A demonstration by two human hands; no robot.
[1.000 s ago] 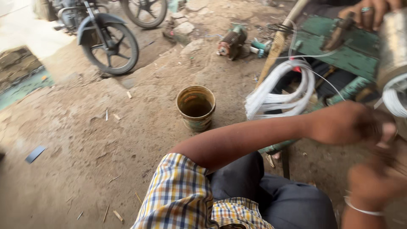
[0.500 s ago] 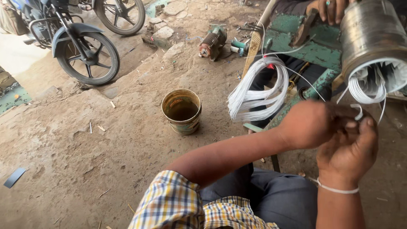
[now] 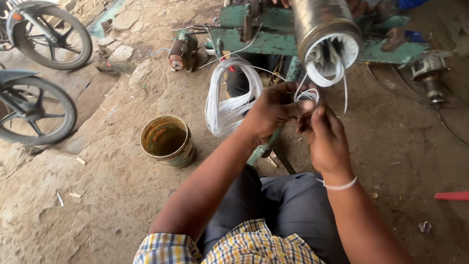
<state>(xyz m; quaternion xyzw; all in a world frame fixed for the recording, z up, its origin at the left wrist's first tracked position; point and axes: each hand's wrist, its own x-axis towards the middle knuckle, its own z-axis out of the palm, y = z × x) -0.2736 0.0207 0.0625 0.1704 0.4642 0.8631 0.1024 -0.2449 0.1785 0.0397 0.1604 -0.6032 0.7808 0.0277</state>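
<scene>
We are reaching both bare forearms forward from our lap, bringing them together in front of us. Our left hand (image 3: 273,110) is curling palm-down, its fingers pinching closed. Our right hand (image 3: 327,139) is rising just beside it, back toward us, fingertips meeting the left's, a thin white band circling its wrist.

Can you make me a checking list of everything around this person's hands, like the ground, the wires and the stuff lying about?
Surface: bare dirt ground, dusty, with small scraps.
Job's things: steel cylinder lying on a green bench, white wire loops hanging from its open end.
Clutter: rusty tin bucket, small motor, red strip.
Grippers: left hand and right hand pinch the wire together.
Cables: white wire coil hanging beside the bench.
Surroundings: motorcycle wheels, stones.
</scene>
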